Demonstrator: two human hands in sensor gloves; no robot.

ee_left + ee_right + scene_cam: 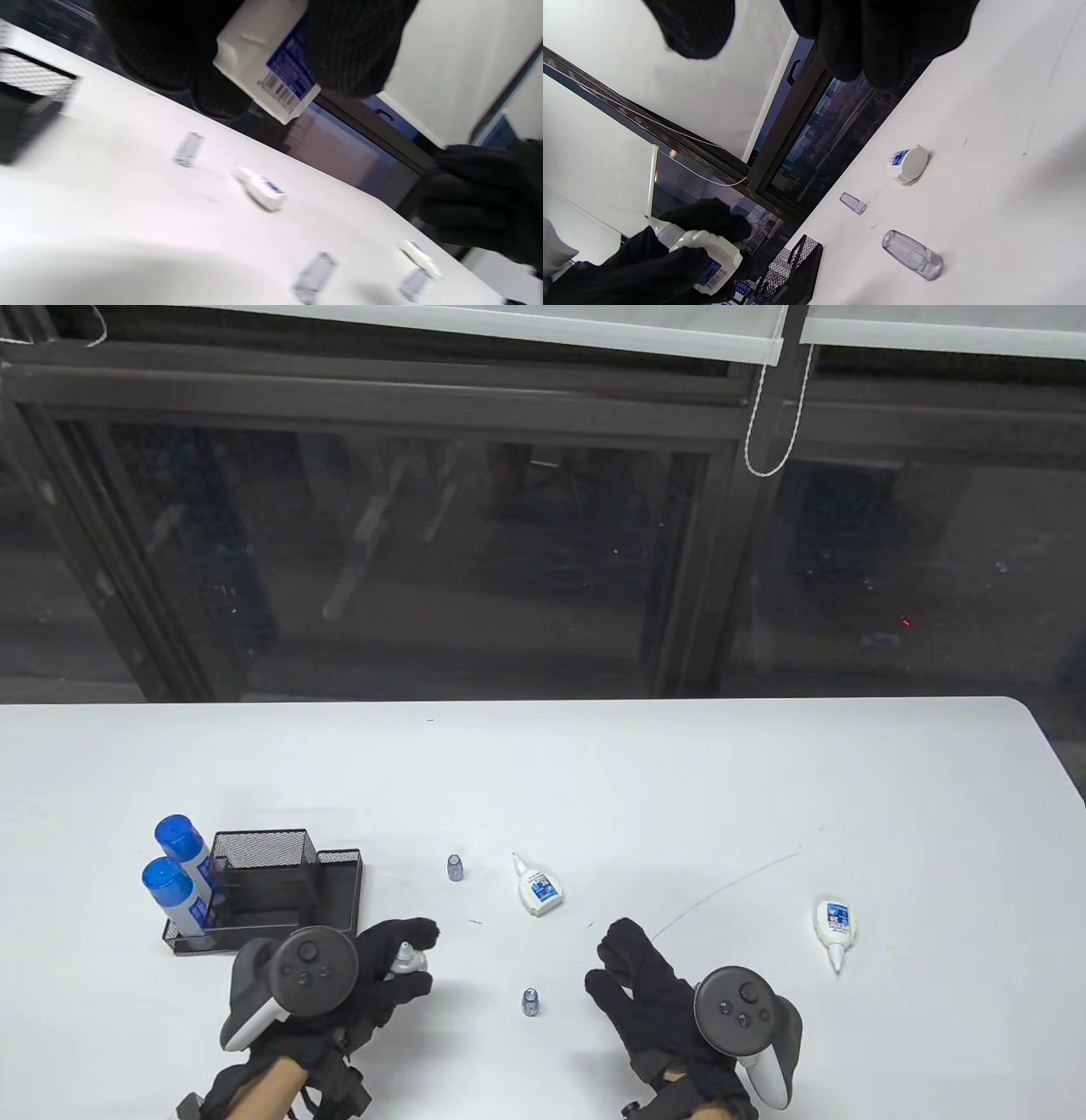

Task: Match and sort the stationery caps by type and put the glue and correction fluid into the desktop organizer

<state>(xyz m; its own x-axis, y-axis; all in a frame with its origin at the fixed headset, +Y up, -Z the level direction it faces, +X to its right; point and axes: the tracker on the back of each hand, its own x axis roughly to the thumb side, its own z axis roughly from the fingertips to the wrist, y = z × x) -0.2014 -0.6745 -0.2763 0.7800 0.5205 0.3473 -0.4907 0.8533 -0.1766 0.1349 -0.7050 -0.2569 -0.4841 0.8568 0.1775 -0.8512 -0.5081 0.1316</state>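
1. A small white plastic bottle with a blue label [405,960] is gripped in the black-gloved left hand [373,984], whose fingers are curled round its body; the bottle is held above the white bench [679,780], just right of the black wire-mesh desktop organizer [263,882].
2. The black-gloved right hand [653,993] is seen low over the bench with its fingers relaxed and extended; nothing is held in it.
3. Two blue-capped white cylinders [178,882] are stood upright in the organizer's left compartment.
4. A second white bottle with a blue label [536,889] is laid on the bench right of the organizer, nozzle pointing away from the person.
5. A third white bottle of the same kind [834,929] is laid well to the right, nozzle pointing toward the person.
6. One small clear plastic cap [455,867] is placed between the organizer and the second bottle; another clear cap [530,1002] is placed between the two hands.
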